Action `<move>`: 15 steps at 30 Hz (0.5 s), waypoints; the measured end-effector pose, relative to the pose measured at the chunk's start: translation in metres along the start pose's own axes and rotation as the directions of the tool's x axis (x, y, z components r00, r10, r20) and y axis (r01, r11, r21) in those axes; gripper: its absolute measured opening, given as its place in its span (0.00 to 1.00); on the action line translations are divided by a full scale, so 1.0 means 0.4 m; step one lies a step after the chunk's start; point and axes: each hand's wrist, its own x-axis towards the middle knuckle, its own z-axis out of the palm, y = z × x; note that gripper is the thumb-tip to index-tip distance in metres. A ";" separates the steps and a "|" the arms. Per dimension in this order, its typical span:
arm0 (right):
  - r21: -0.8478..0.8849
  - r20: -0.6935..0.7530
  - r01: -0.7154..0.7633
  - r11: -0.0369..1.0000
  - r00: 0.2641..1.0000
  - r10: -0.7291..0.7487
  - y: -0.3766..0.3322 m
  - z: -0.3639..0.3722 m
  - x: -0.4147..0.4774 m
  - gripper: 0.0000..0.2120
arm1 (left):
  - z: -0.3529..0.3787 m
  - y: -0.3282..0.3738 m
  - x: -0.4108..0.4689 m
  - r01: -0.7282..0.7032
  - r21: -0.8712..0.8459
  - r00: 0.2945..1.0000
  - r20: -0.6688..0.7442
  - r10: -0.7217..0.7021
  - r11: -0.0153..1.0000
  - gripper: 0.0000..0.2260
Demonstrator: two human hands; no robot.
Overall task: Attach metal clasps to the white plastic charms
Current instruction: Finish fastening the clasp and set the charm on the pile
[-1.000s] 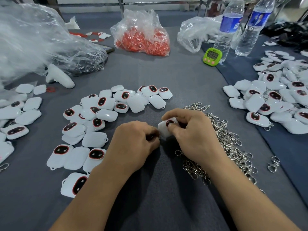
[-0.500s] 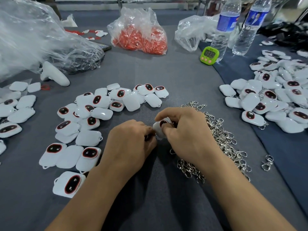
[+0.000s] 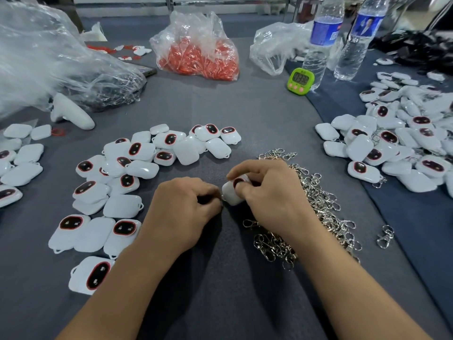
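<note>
Grey cloth covers the surface (image 3: pixel 245 123) in the head view, and the work sits at its middle. The right grip (image 3: pixel 272 192), a bare hand, pinches one white charm (image 3: pixel 232 193) between thumb and fingers. One end of it is turned toward the left grip (image 3: pixel 186 204), probably to present its loop. The left grip is curled tight against that end. Whether it pinches a clasp there I cannot tell, since its fingers hide the spot. Clasps (image 3: pixel 318 209) lie heaped under and just beside the right wrist, likely for easy reach. Bare charms (image 3: pixel 117 177) spread to the left, and finished charms (image 3: pixel 392 153) with clasps fitted pile on the right, which seems meant to keep done apart from undone. A green timer (image 3: pixel 300 81) stands far back beside two bottles (image 3: pixel 321 45).
</note>
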 end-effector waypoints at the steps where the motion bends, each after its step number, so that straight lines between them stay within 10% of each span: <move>1: 0.024 -0.016 -0.008 1.000 1.000 0.008 0.003 0.002 0.001 0.12 | -0.001 0.000 0.001 0.015 -0.019 1.000 -0.003 -0.015 1.000 0.05; 8: 0.375 -0.019 -0.136 0.917 0.988 0.155 -0.003 -0.006 0.013 0.09 | -0.009 0.016 0.000 0.044 -0.400 0.990 -0.103 -0.092 0.915 0.10; 15: 0.426 0.158 -0.044 0.904 0.987 -0.026 -0.011 -0.005 -0.002 0.05 | -0.019 0.033 0.004 -0.022 -0.561 0.985 -0.155 -0.080 0.827 0.07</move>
